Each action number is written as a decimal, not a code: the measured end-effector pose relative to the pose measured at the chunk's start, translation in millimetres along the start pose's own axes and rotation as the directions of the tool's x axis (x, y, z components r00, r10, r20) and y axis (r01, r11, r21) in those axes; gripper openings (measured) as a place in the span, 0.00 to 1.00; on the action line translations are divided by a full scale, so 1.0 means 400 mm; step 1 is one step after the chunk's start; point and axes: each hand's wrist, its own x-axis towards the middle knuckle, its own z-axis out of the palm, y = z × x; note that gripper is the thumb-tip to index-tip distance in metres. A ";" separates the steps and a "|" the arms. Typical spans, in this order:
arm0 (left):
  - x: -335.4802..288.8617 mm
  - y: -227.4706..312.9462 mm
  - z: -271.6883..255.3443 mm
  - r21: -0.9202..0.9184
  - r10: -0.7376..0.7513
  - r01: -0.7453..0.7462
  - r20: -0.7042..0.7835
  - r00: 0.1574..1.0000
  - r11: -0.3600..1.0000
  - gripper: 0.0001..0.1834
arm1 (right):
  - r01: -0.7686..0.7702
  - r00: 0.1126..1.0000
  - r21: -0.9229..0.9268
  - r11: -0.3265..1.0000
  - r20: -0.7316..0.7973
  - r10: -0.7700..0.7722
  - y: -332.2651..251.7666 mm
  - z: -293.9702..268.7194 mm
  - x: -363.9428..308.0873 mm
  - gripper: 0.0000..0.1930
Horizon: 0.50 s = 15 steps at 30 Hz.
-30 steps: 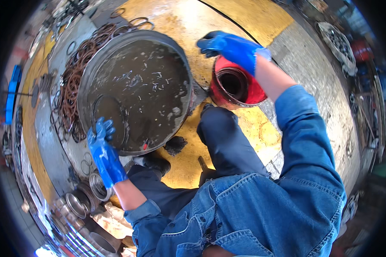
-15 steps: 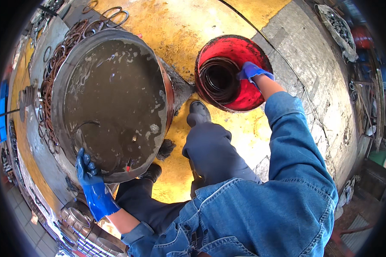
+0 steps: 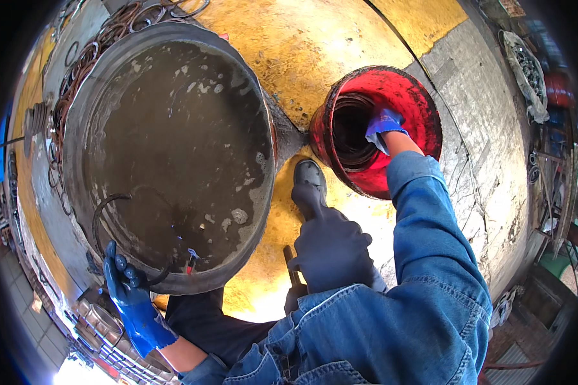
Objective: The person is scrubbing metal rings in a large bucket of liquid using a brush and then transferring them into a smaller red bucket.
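Observation:
My left hand [image 3: 127,282], in a blue rubber glove, is at the near left rim of a large round metal tub [image 3: 173,283] of murky brown liquid [image 3: 167,141]. Its fingers are curled round a dark ring [image 3: 97,221]; the ring's far part rises above the liquid and the rest dips under. My right hand [image 3: 386,125], also gloved in blue, reaches inside a red bucket [image 3: 424,115] on the right. Dark rings [image 3: 353,157] are stacked in that bucket beside it. The right fingers are shaded and blurred, so their grip is hidden.
Many rusty rings [image 3: 67,96] lie piled along the tub's left side. A small red-handled tool [image 3: 191,264] shows near the tub's close edge. My boot [image 3: 309,179] stands between tub and bucket. A sack of metal parts [image 3: 523,77] lies far right.
My view has shifted, and the tub looks closer. The ring in my left hand stands farther out of the liquid. My right hand has gone deeper into the bucket, toward the stacked rings.

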 end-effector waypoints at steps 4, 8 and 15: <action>-0.032 0.016 0.021 0.154 0.046 -0.035 -0.065 0.997 0.987 0.22 | -0.034 0.978 0.234 0.972 -0.194 0.080 0.031 0.021 -0.073 0.24; -0.018 0.030 0.017 -0.202 -0.148 0.138 -0.032 0.989 0.970 0.22 | -0.018 0.951 0.478 0.878 -0.264 0.163 0.096 0.084 -0.073 0.19; 0.006 0.032 -0.056 -0.357 -0.182 0.191 0.059 0.981 0.914 0.21 | 0.087 0.885 0.473 0.877 -0.441 0.150 0.145 0.009 -0.286 0.20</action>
